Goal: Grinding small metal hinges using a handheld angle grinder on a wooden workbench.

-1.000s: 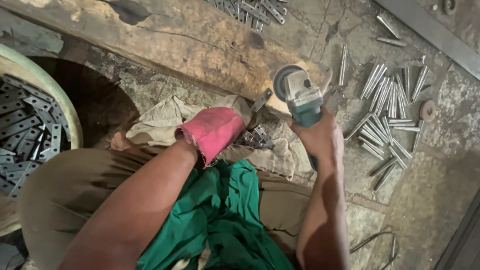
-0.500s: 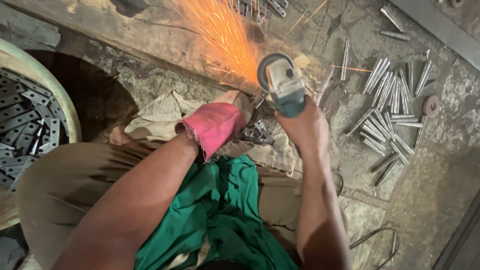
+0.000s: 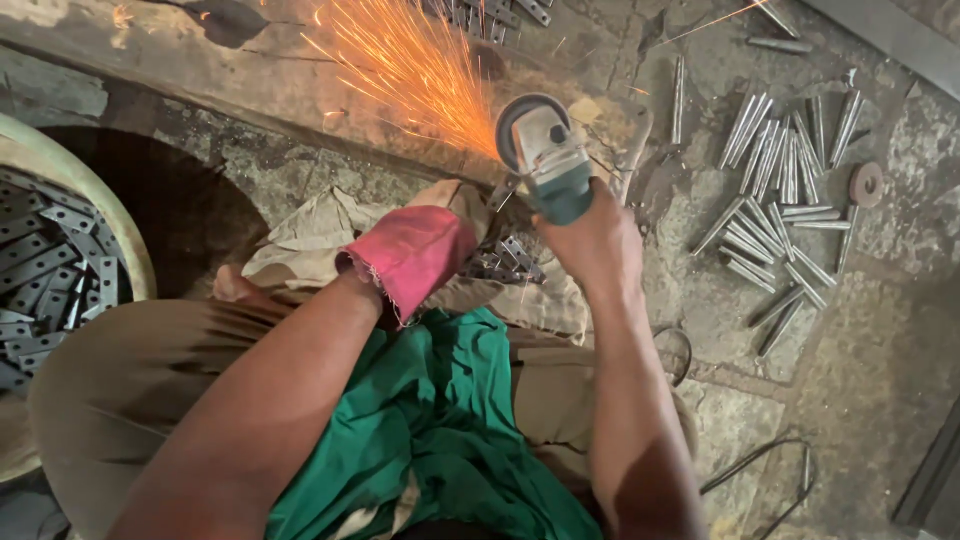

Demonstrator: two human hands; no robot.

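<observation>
- We see an angle grinder (image 3: 545,160), teal body with a grey guard, at upper centre of the head view, held over a small metal piece (image 3: 503,192) that shows only as a thin strip under the disc.
- Orange sparks (image 3: 415,65) fan up and to the left from the disc across the wooden plank (image 3: 200,60).
- Our right hand (image 3: 590,240) is wrapped tight around the grinder's rear body, fingers closed on it.
- Our left hand (image 3: 415,255) is wrapped in a pink cloth, just left of the grinder; it seems closed on the metal piece, but the cloth hides the fingers, so we cannot tell the grip for sure.
- Just below the grinder, a small heap of flat perforated metal brackets (image 3: 505,260) lies on a beige cloth (image 3: 310,230) spread over the floor.
- Green fabric (image 3: 440,430) covers the lap between the two forearms.
- To the right, well apart from the grinder, a loose pile of metal rods (image 3: 780,190) lies on the cracked stone floor (image 3: 880,330), with a round grinding disc (image 3: 866,184) beside it.
- At far left, a pale round tub (image 3: 70,190) holds many flat perforated metal strips (image 3: 45,270).
- Thin bent wire (image 3: 770,470) lies on the floor at lower right.
</observation>
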